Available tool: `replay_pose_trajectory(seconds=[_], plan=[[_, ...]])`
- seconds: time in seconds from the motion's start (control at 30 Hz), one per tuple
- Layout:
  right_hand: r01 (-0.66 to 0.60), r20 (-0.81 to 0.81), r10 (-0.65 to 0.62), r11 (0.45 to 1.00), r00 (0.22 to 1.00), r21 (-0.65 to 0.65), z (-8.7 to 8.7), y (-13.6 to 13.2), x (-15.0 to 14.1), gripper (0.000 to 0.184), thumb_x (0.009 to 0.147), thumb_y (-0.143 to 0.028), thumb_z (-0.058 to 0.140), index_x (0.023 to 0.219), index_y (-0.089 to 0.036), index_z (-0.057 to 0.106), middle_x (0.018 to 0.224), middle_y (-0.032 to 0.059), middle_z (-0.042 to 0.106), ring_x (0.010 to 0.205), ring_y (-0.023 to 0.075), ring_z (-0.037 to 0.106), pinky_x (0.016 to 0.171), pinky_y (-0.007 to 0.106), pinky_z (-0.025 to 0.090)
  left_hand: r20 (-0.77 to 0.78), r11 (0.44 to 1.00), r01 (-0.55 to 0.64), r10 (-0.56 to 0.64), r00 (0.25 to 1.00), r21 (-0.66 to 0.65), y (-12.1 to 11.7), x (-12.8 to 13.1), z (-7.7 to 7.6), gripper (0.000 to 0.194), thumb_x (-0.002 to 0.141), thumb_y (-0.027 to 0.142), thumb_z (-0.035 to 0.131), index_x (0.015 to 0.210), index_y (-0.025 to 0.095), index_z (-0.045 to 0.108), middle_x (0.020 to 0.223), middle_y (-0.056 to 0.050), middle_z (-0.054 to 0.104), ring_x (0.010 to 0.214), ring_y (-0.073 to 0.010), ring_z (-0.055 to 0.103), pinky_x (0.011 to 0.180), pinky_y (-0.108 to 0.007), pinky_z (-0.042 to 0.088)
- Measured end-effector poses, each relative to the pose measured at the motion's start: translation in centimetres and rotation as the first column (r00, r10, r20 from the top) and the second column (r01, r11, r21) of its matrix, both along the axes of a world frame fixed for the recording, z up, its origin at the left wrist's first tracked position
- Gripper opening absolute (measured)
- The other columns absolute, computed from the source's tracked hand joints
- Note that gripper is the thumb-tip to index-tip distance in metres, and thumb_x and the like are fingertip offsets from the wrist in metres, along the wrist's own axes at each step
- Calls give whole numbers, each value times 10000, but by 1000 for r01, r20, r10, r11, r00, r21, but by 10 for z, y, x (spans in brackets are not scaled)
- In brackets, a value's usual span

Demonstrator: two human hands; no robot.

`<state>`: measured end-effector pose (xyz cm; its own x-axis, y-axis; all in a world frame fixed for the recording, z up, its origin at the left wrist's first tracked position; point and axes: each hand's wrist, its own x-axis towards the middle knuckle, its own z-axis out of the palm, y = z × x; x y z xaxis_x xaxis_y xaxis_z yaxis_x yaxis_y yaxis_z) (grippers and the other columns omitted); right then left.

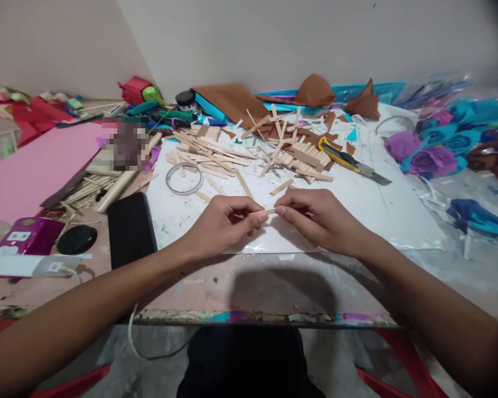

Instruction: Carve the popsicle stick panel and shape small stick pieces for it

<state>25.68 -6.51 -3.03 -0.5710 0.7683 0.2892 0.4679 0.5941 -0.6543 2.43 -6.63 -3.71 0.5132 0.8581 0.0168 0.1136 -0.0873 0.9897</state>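
Between my two hands is a thin wooden craft stick, held level above the white sheet. My left hand pinches its left end between thumb and fingers. The right end sits in the pinch of my right hand. Just beyond the hands, loose craft sticks lie on the sheet, with a heap of more sticks behind them. A ring of tape lies flat to the left. To the right rests a yellow utility knife with its blade out.
At left are a black phone, a round black lid, a purple power socket box with a charger, and pink sheet. Brown paper lies at the back. Blue and purple paper flowers stand at right.
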Motion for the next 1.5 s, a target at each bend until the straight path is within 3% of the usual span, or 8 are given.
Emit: replay_pose_trajectory(seconds=[0.1,0.27,0.6,1.0,1.17,1.27,1.3,1.5], plan=[[52,-33,-62,967,998,-248,1,-4,-3,229,1006,-325,579,947,-152,717,688,-15,571,592,105,432,567,254,321,-22,999,25,-24,999,22,-5,0,0,285,979,341,666,798,120,677,625,7,610,556,-65,552,541,-161,449],[83,-87,-125,919,988,-385,5,-8,-7,190,951,-288,609,912,-138,718,643,-42,470,571,92,362,528,241,273,-20,995,51,-53,998,-88,-8,0,-2,270,1019,390,596,920,145,654,612,17,600,518,-81,554,493,-167,422],[39,-122,-129,827,984,-561,2,-10,-8,214,958,-339,621,843,-159,641,592,-78,328,541,84,265,474,229,201,-239,881,142,-34,970,451,-8,-7,-9,165,1026,226,554,907,163,650,667,36,617,567,-64,513,581,-188,396],[15,-131,-85,887,988,-462,1,-8,-7,213,959,-315,602,839,-143,642,626,-64,391,576,86,325,529,228,255,-308,800,156,38,951,579,-6,-4,-9,182,1034,240,507,958,173,658,700,22,663,586,-84,545,610,-210,415],[66,-148,-127,931,981,-359,8,7,14,293,955,-415,637,1010,-136,707,767,12,607,656,124,515,595,255,397,-219,921,73,14,976,382,-6,0,-7,216,1037,320,542,970,169,681,804,-30,753,682,-122,691,666,-230,514],[347,-14,-347,937,938,43,0,30,43,376,1015,-437,533,1187,-137,681,893,79,669,751,177,595,686,311,461,-102,989,-24,39,994,148,-2,3,-11,252,1020,402,586,1057,165,662,884,-81,788,735,-162,758,649,-244,557],[373,122,-405,902,906,219,-5,37,52,349,1010,-399,534,1182,-142,696,930,99,675,799,199,607,735,336,470,-66,997,-49,53,996,62,0,4,-13,271,1009,421,606,1086,164,645,886,-92,792,745,-174,771,608,-233,548],[301,301,-406,891,863,339,-29,59,66,217,953,-255,552,909,-137,730,962,173,647,904,298,561,805,422,415,143,941,-96,149,978,-325,8,7,-20,214,979,339,646,1037,199,495,879,-111,806,794,-233,805,571,-237,574]])
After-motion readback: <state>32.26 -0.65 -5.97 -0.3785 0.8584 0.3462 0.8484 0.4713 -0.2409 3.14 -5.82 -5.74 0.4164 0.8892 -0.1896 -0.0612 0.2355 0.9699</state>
